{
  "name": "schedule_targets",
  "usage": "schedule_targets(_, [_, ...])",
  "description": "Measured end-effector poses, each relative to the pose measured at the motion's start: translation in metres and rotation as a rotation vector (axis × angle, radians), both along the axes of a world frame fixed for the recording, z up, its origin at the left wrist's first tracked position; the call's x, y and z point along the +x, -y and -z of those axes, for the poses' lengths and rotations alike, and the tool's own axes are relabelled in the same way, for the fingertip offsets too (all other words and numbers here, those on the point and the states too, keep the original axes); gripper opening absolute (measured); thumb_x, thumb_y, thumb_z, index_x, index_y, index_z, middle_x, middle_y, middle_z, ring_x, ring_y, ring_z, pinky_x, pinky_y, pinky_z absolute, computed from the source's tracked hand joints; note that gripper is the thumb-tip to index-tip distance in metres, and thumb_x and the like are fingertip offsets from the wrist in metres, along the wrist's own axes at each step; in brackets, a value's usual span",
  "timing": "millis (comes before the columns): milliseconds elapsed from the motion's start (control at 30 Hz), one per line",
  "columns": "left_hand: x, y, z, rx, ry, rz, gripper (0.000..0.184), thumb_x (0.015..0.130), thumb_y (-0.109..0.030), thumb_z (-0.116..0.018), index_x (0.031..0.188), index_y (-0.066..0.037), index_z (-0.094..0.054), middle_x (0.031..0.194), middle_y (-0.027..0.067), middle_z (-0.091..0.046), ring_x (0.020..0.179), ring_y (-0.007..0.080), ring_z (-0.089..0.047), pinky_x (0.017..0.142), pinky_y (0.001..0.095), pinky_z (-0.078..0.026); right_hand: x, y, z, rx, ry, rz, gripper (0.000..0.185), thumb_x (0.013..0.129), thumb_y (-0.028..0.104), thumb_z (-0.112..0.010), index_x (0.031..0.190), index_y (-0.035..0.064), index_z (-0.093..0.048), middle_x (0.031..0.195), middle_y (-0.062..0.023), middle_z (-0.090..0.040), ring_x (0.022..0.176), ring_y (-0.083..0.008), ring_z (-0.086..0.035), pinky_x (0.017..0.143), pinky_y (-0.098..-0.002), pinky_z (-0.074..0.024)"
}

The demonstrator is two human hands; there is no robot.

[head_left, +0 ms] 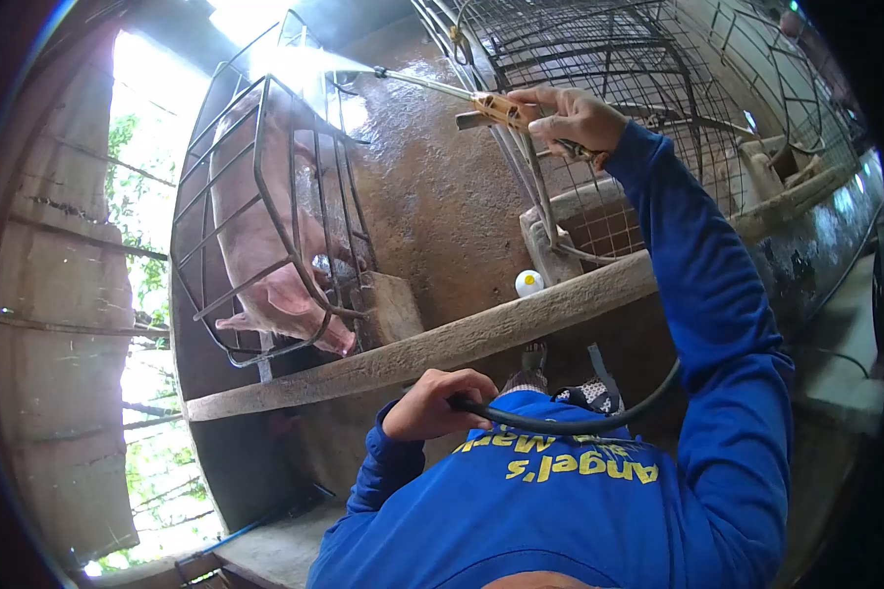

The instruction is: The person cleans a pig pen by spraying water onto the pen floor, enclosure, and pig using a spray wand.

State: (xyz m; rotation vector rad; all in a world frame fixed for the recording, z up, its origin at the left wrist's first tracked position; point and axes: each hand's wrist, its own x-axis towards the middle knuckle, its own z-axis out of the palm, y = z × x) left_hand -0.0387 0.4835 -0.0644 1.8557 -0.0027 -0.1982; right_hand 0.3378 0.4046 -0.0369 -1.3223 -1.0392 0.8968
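My right hand (578,120) is raised and closed around the yellow-orange grip of a pressure washer spray gun (499,108). The gun's thin metal lance (427,85) points left, and a white jet of water spreads from its tip towards the upper left. Low in front of my body, my left hand (440,403) is wrapped round a black hose (560,426), which curves across my blue shirt to the right. A pink pig (270,211) stands inside a metal-barred crate (261,167) on the left, with its head towards me.
A low concrete wall (442,341) runs between me and the pens. A white rounded object with a yellow mark (529,284) rests against it. Wire-mesh cages (609,69) stand at the upper right. The brown floor (432,196) beyond the wall is wet.
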Motion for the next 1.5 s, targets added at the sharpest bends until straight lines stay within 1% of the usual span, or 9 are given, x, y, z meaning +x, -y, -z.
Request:
schedule_targets(233, [0.052,0.06,-0.006,0.02,0.083,-0.149,0.037,0.062,-0.012,-0.077,0.093,-0.005,-0.058,0.065,0.0024,-0.058,0.056,0.0089,-0.053,0.052,0.0217,-0.041,0.091,0.005,-0.001,-0.183,0.074,-0.159,0.046,0.078,0.016,-0.061,0.12,0.0035,-0.049,0.085,-0.0125,-0.061,0.058,-0.0114,-0.056,0.049,-0.0221,-0.0469])
schedule_targets(400, [0.102,0.126,-0.011,0.1,0.076,-0.345,0.038,0.059,-0.009,-0.078,0.092,-0.005,-0.059,0.071,0.0046,-0.06,0.06,0.0101,-0.057,0.055,0.0215,-0.044,0.145,0.018,0.012,-0.317,0.393,-0.165,0.041,0.08,0.015,-0.06,0.117,0.0008,-0.051,0.102,-0.0155,-0.06,0.087,-0.0186,-0.059,0.079,-0.0238,-0.0475])
schedule_targets(633, [0.162,0.211,-0.02,0.119,-0.007,-0.57,0.04,0.057,-0.011,-0.079,0.09,-0.005,-0.058,0.07,0.004,-0.059,0.062,0.0095,-0.058,0.056,0.022,-0.045,0.21,0.037,-0.005,-0.101,0.233,-0.106,0.037,0.077,0.018,-0.064,0.108,-0.0011,-0.056,0.089,-0.0124,-0.062,0.07,-0.0163,-0.06,0.063,-0.0261,-0.0492])
schedule_targets(733, [0.172,0.232,-0.021,0.109,-0.015,-0.623,0.04,0.057,-0.008,-0.079,0.091,-0.006,-0.058,0.068,0.0038,-0.059,0.062,0.0087,-0.057,0.056,0.0217,-0.044,0.228,0.034,0.007,-0.466,0.31,-0.286,0.036,0.077,0.018,-0.062,0.108,-0.0003,-0.056,0.089,-0.0117,-0.062,0.069,-0.015,-0.059,0.059,-0.0244,-0.0484])
schedule_targets(867, [0.19,0.241,-0.023,0.105,0.019,-0.675,0.04,0.058,-0.006,-0.078,0.092,-0.006,-0.057,0.067,0.0036,-0.059,0.061,0.0078,-0.056,0.056,0.021,-0.044,0.248,0.032,-0.009,-0.033,0.194,-0.188,0.036,0.079,0.021,-0.06,0.108,-0.0004,-0.056,0.093,-0.016,-0.062,0.068,-0.0169,-0.06,0.06,-0.0226,-0.0491])
schedule_targets(1033, [0.202,0.241,-0.024,0.093,-0.049,-0.652,0.042,0.059,-0.005,-0.078,0.094,-0.006,-0.055,0.068,0.0032,-0.06,0.063,0.0069,-0.057,0.056,0.0201,-0.044,0.268,0.021,0.036,-0.388,0.294,-0.323,0.032,0.081,0.021,-0.058,0.105,-0.0001,-0.058,0.086,-0.0152,-0.063,0.06,-0.0152,-0.059,0.044,-0.0268,-0.0475])
schedule_targets(1200, [0.21,0.232,-0.029,0.01,-0.05,-0.681,0.042,0.06,-0.005,-0.078,0.094,-0.005,-0.054,0.068,0.0029,-0.06,0.065,0.0068,-0.057,0.057,0.0205,-0.044,0.26,0.034,-0.019,-0.035,0.103,-0.145,0.034,0.079,0.023,-0.061,0.105,0.0013,-0.06,0.095,-0.0152,-0.062,0.079,-0.0175,-0.059,0.071,-0.029,-0.0495])
schedule_targets(1367, [0.204,0.218,-0.024,0.01,0.003,-0.676,0.042,0.059,-0.006,-0.078,0.093,-0.004,-0.053,0.067,0.003,-0.06,0.065,0.0074,-0.058,0.058,0.021,-0.045,0.251,0.022,-0.018,-0.425,0.366,-0.32,0.043,0.08,0.017,-0.061,0.117,-0.0007,-0.05,0.095,-0.0129,-0.061,0.078,-0.0173,-0.059,0.072,-0.0273,-0.0498])
schedule_targets(1500, [0.205,0.204,-0.03,0.072,-0.061,-0.667,0.041,0.059,-0.007,-0.079,0.092,-0.005,-0.053,0.068,0.0037,-0.061,0.065,0.0087,-0.059,0.059,0.0209,-0.045,0.249,-0.008,-0.008,-0.024,0.186,-0.204,0.051,0.078,0.015,-0.062,0.123,-0.0003,-0.044,0.101,-0.0148,-0.059,0.082,-0.0166,-0.059,0.074,-0.0259,-0.0484])
